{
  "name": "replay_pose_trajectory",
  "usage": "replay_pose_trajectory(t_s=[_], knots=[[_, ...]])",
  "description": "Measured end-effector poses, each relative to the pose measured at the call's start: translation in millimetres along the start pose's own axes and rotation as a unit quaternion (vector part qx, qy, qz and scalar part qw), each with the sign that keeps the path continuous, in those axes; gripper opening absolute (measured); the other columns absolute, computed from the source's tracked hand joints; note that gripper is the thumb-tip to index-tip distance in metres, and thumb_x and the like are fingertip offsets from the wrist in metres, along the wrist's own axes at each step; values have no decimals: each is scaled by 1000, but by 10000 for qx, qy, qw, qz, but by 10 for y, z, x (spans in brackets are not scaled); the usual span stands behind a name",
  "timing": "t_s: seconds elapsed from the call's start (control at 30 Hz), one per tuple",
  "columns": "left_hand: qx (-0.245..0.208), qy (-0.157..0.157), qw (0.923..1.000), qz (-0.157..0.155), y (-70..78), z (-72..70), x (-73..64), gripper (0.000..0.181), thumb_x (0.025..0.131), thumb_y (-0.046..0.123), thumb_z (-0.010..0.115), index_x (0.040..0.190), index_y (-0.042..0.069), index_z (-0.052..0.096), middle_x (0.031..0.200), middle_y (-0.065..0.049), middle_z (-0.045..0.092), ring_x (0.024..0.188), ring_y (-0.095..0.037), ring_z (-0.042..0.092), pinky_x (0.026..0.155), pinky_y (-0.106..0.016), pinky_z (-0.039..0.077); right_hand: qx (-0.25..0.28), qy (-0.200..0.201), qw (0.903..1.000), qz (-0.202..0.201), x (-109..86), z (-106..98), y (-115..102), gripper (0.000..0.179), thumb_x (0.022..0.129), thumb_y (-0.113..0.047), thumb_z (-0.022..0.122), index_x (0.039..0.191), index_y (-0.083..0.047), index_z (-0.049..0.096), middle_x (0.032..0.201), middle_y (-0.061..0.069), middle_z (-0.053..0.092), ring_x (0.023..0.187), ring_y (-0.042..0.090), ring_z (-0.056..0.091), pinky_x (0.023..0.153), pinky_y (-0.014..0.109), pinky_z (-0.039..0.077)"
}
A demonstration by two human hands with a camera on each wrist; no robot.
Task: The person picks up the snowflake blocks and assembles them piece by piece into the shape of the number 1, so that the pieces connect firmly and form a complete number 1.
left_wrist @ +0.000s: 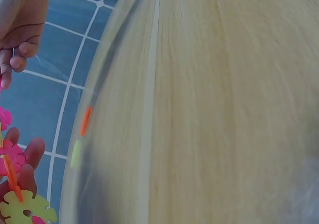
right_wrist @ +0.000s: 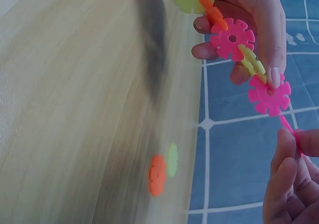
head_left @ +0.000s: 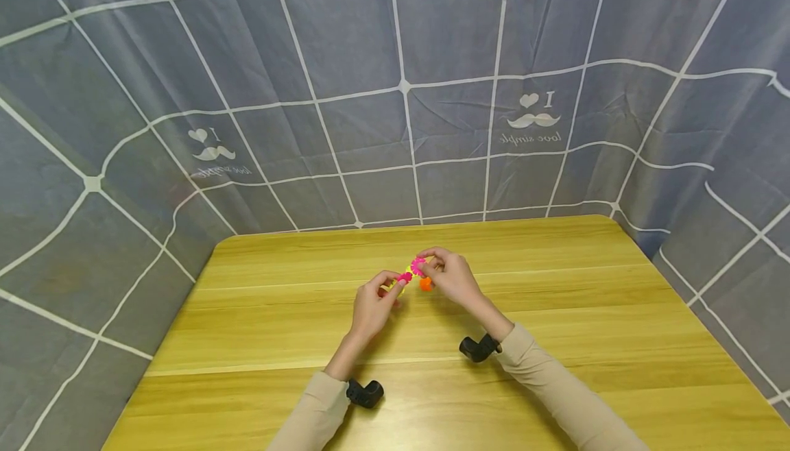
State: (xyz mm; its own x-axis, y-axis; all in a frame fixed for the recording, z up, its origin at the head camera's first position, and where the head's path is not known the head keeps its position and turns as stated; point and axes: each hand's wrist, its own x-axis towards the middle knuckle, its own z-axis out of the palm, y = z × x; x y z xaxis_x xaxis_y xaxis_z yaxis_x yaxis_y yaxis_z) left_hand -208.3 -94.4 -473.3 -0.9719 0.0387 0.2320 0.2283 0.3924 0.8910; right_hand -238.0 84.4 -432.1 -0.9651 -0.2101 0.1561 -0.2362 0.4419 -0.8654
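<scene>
My left hand (head_left: 372, 306) holds a chain of interlocked plastic snowflake discs, its thumb on the pink end disc (right_wrist: 261, 98). Up the chain in the right wrist view come a yellow disc (right_wrist: 253, 63), another pink disc (right_wrist: 232, 27), an orange disc (right_wrist: 214, 14) and a larger-looking yellow disc (right_wrist: 192, 1). With thumb and fingertips my right hand (head_left: 455, 278) pinches a separate pink disc (right_wrist: 286, 123), seen edge-on, its tip right at the rim of the end disc. Both hands are raised over the table.
Loose on the wooden table (head_left: 278, 341) lie an orange disc (right_wrist: 157, 175) and a pale green disc (right_wrist: 172, 159), close together below the hands. A grey curtain (head_left: 358, 136) with white lines hangs behind the table. Black wrist cameras (head_left: 365, 394) are strapped at both sleeves.
</scene>
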Motion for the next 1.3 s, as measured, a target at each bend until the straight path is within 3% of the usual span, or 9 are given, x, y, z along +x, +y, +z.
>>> replay_pose_trajectory(t_s=[0.27, 0.5, 0.83, 1.07, 1.3], knots=[[53, -4, 10000, 81, 8, 6, 3, 16, 93, 28, 64, 97, 14, 71, 75, -16, 70, 58, -30, 66, 42, -18, 36, -20, -6, 10000, -85, -3, 10, -14, 24, 91, -10, 62, 114, -2, 66, 79, 20, 69, 55, 21, 60, 43, 19, 33], [125, 4, 9998, 167, 13, 29, 3, 17, 93, 29, 64, 95, 14, 70, 74, -14, 70, 60, -30, 66, 43, -18, 37, -215, 66, 9997, -84, -9, 21, -38, 22, 89, -11, 65, 109, -3, 69, 74, 13, 69, 51, 10, 50, 43, 19, 31], [-188, 24, 9991, 372, 37, 66, -16, 16, 93, 24, 62, 92, 9, 68, 87, -10, 71, 67, -30, 68, 50, -20, 48, -145, -111, 9998, -9, 8, -44, -128, 23, 84, -3, 60, 103, 0, 71, 69, 20, 66, 43, 7, 41, 41, 19, 25], [-106, 89, 9986, 512, 16, 83, -16, 18, 92, 25, 63, 90, 8, 69, 82, -10, 71, 65, -27, 68, 48, -19, 45, 39, -124, 9996, 237, 6, -48, -155, 24, 79, 2, 57, 99, 4, 71, 62, 12, 65, 44, 6, 46, 42, 17, 31], [-340, 49, 9987, 384, -32, 112, -28, 16, 93, 21, 62, 91, 7, 69, 85, -14, 71, 68, -31, 68, 49, -18, 43, 100, -57, 9991, 400, -5, -23, -123, 24, 78, 2, 57, 98, 3, 71, 57, 0, 59, 45, 6, 45, 43, 18, 32]])
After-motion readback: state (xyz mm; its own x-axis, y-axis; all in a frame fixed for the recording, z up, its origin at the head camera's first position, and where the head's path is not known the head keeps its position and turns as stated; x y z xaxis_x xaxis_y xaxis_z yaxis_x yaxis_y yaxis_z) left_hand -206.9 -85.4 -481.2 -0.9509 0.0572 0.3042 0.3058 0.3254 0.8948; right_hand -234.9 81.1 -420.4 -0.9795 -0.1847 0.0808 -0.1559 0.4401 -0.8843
